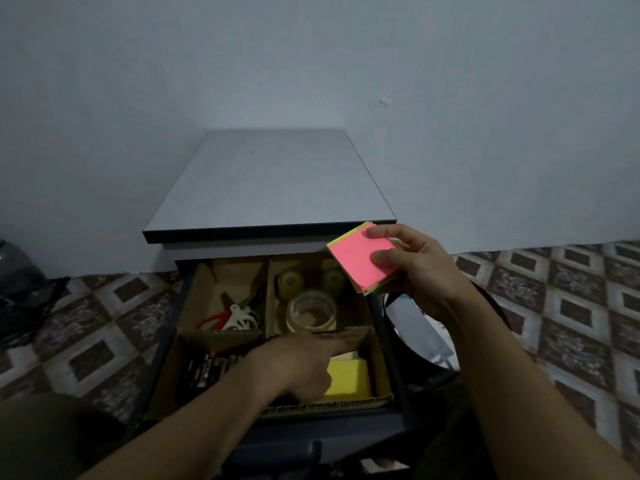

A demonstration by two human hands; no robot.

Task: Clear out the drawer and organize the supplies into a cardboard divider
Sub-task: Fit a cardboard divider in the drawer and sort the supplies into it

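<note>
Brown and grey underfoot on the tiled floor (86,341), with a dark bag (20,271) slumping at far left. Facing the drawer (329,431), standing open under a grey cabinet (270,181) and carrying the divider (221,337) inside. Keeping scissors (235,315) in the back-left compartment and what look like batteries (207,370) in the front-left. Reaching the left hand (294,365) into the front-right compartment, stretching the index finger along the cross wall and laying the thumb against a yellow pad (348,377) lying there; hiding the other fingers, so cannot tell whether gripping anything. Storing three tape rolls (311,313) in the back-right compartment, the largest nearest. Holding pink notes (356,261) in the air over the drawer's back-right corner, pinching the stack in the right hand (419,268), two fingertips curling onto the pink top sheet, the rest tucking beneath. Leaving a lined bin (415,327) just right of the drawer.
</note>
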